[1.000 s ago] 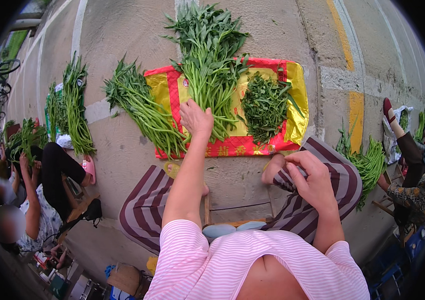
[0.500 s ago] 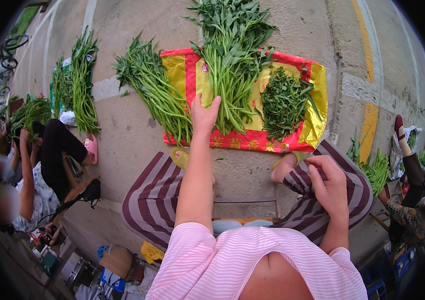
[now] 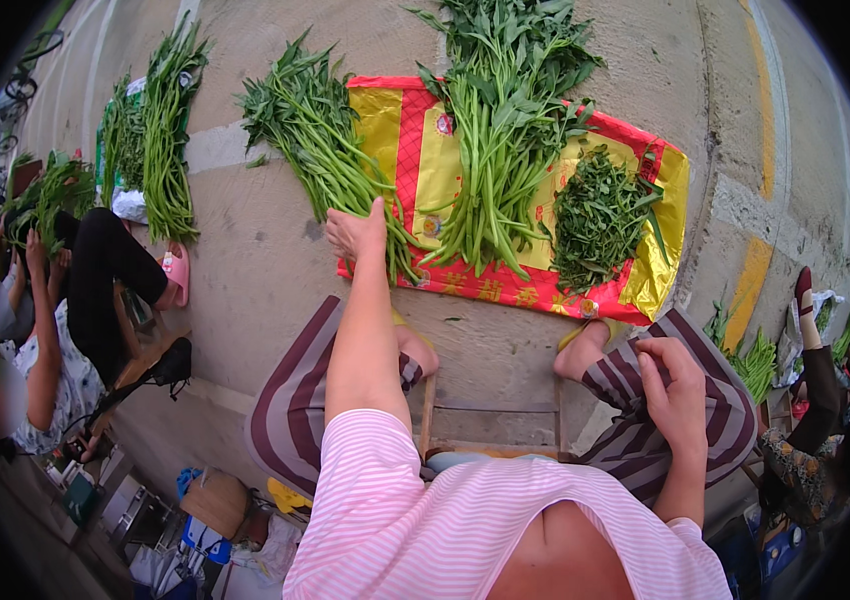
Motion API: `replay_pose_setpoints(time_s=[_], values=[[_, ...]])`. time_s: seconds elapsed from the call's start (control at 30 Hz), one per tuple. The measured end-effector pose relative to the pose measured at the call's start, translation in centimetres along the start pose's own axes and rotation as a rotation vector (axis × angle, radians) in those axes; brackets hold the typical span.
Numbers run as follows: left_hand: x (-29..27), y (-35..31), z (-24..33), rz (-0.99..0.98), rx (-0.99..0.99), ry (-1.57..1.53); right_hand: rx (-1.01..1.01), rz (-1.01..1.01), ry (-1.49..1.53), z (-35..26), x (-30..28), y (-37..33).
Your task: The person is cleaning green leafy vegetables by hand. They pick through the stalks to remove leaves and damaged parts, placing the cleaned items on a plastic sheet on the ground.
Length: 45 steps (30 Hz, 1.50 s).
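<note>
Over the last second, the person's bare left hand (image 3: 355,236) has been shifted from the large middle bunch of long pale-green stems with dark narrow leaves (image 3: 505,130) to the slimmer left bunch of similar leafy green stems (image 3: 317,150). The handling is thus judged to have been turned to the left bunch, while the middle one is left lying untouched.

The left bunch is laid slantwise, its leaves on the grey concrete ground (image 3: 245,230) and its lower stems over the left side of the shiny red-and-gold plastic sack (image 3: 663,265). On the sack's right side, a loose heap of dark green leaves (image 3: 600,225) is set.

The left hand is placed at the lower stems, with its thumb held apart from bent fingers; whether the stems are gripped or merely touched cannot be told, as the fingertips are poorly shown. The right hand (image 3: 677,388) is held half curled above the maroon-and-grey striped trousers (image 3: 610,390), a gap being left between thumb and forefinger; nothing is seen in it, though its palm is hidden. The middle bunch's leafy tips are cut off by the upper edge.
</note>
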<state>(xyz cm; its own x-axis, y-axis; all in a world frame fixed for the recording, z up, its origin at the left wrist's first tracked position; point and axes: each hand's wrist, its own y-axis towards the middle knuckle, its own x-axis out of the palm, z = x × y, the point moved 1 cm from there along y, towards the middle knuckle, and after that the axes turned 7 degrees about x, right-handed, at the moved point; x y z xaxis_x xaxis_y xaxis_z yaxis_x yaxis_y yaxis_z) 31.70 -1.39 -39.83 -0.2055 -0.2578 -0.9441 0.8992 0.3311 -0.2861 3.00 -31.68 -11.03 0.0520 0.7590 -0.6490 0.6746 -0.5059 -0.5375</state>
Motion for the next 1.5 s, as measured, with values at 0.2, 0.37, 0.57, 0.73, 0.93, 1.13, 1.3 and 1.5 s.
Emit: replay_pose_setpoints(time_s=[0.2,0.37,0.57,0.73,0.93,1.13,1.3,1.5], values=[[0.5,1.2,0.5,0.157,-0.113,-0.233,0.046,-0.052,-0.064,0.7,0.7,0.2],[2.7,7.2,-6.8,0.231,-0.251,-0.412,0.081,-0.051,-0.061,0.3,0.8,0.7],[4.4,14.5,-10.4,0.034,0.054,-0.704,0.117,-0.062,-0.059,0.3,0.7,1.1],[4.2,16.0,-9.3,-0.327,-0.064,-0.62,0.12,-0.061,-0.082,0.1,1.1,1.3],[1.8,16.9,-11.7,-0.429,-0.105,-0.635,0.117,-0.083,-0.065,-0.7,1.0,1.8],[-1.6,13.7,-10.0,-0.459,-0.205,-0.578,0.08,-0.072,-0.061,-1.1,1.2,1.6],[0.3,11.4,-9.6,-0.488,-0.075,-0.543,0.052,-0.06,-0.064,-1.5,0.9,1.3],[2.4,5.1,-3.5,-0.222,-0.071,-0.689,0.047,-0.05,-0.064,-1.5,1.1,0.9]])
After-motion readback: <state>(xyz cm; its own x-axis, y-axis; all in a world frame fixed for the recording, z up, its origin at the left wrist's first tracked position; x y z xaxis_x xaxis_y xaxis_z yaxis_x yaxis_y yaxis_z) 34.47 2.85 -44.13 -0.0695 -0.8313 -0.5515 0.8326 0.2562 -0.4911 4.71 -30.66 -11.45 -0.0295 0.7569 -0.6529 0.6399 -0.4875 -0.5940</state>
